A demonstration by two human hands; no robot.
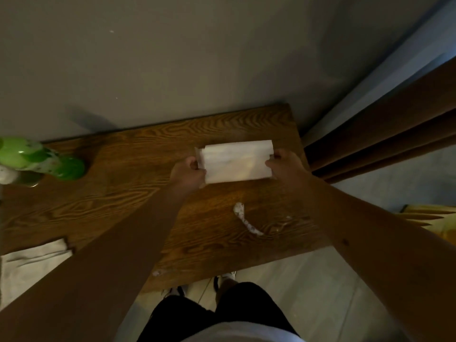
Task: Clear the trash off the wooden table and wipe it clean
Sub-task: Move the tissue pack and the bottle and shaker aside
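left hand (188,172) and right hand (283,164), each grip pinching folded white paper (237,161) ends

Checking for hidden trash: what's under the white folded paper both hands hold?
Bare wooden table shows around the white folded paper; whatever lies directly beneath is covered.

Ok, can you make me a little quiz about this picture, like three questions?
1. True or false: both hands hold the white paper.
2. What lies on the table nearest the person's side of the paper? A) a spoon B) a white scrap C) a cup
3. Fill in: the green bottle lies on the table's ___ side.

Key:
1. True: the left hand and right hand pinch its ends.
2. B, the scrap.
3. Left.
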